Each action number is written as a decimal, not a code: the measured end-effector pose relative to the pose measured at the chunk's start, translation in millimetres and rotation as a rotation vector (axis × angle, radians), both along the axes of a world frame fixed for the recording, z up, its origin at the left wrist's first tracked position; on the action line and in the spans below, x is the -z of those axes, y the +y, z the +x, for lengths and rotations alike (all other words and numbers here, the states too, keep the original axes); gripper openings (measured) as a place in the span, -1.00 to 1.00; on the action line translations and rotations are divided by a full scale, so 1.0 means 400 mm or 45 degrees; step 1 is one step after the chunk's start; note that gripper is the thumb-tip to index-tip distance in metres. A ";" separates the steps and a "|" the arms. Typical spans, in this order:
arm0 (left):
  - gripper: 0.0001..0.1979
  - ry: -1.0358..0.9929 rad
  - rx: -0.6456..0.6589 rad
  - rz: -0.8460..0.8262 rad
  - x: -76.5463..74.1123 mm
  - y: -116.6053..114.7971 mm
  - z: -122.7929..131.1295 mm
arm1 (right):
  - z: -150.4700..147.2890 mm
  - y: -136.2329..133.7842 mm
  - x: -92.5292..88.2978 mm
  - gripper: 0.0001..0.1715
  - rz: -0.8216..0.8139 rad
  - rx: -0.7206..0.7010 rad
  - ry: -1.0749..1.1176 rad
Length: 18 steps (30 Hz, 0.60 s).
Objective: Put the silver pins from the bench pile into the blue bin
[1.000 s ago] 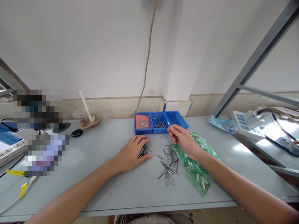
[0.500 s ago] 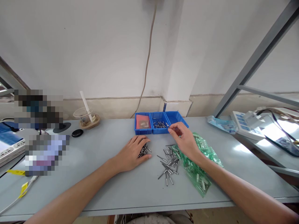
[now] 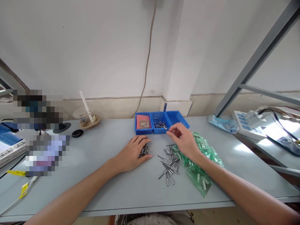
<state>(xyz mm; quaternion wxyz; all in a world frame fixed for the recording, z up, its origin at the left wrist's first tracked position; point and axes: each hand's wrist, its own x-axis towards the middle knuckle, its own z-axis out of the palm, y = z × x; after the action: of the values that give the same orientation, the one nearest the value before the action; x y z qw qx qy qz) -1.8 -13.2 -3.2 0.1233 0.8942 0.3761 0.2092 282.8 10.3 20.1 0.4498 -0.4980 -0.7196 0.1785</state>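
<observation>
My left hand (image 3: 134,153) lies on the table, fingers and thumb apart, cupped beside a small pile of metal pins (image 3: 144,151). It grips none that I can see. My right hand (image 3: 182,137) is raised near the front edge of the middle blue bin (image 3: 161,131), thumb and forefinger pinched. A metal pin seems to stick out from these fingertips, mostly hidden. Several pins lie inside that bin. Between my hands, more loose pins (image 3: 170,165) are scattered on the table. A green plastic bag (image 3: 198,178) with more pieces inside lies under my right wrist.
The left blue bin (image 3: 143,132) holds a pink sheet and a small clear packet. The right blue bin (image 3: 176,117) adjoins the middle one. A clear cup (image 3: 84,114), a black disc (image 3: 77,133) and power strips (image 3: 248,125) stand around the grey table (image 3: 112,193).
My right hand has shifted slightly left and its fingertips sit a little lower at the middle bin's edge. The left hand has stayed beside the small pile.
</observation>
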 end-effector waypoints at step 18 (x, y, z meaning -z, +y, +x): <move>-0.49 -0.016 0.006 0.006 -0.003 -0.002 0.000 | -0.005 -0.010 -0.015 -0.73 -0.131 -0.040 0.023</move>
<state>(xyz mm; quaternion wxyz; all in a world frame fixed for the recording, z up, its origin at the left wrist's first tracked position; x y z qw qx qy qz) -2.0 -13.9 -2.1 0.1241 0.8940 0.3728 0.2155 280.7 6.4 26.0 0.4271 -0.5075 -0.7132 0.2268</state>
